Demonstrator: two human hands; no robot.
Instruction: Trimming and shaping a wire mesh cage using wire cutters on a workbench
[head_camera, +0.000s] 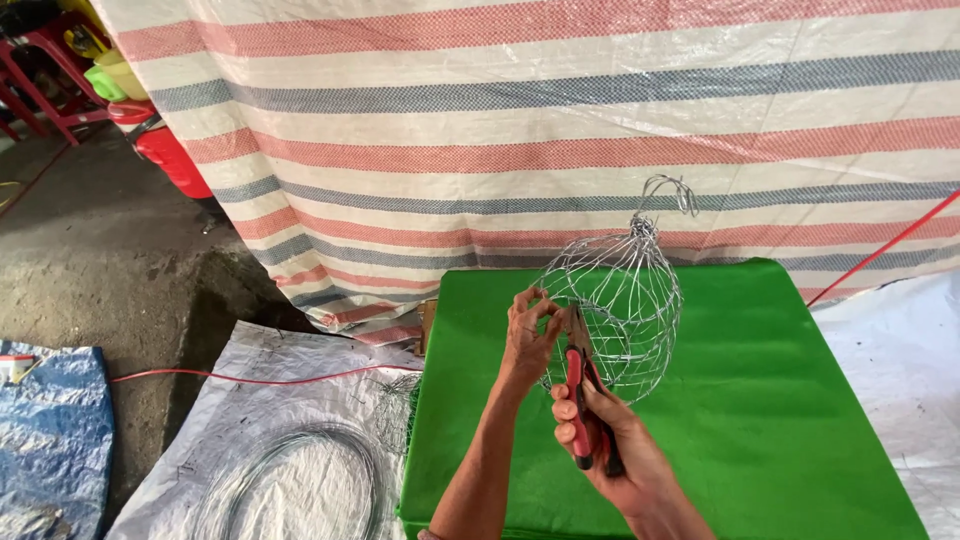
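- Right hand (612, 440) closed in a grip on red-handled pliers (585, 400), nose pointing up and away into the mesh.
- Left hand (527, 335) pinching a wire of the cage (625, 300), just left of the plier tips.
- Cage standing upright on the green tabletop (780, 400), hook on top.

Wire cage (620, 300), rounded, hook on top: above green counter (780, 400). Left hand (528, 335) pinching cage's wire at its left side. Right hand (610, 450) below cage, gripping red-handled pliers (582, 400), tips at cage. Wire coil (300, 480) left of counter.
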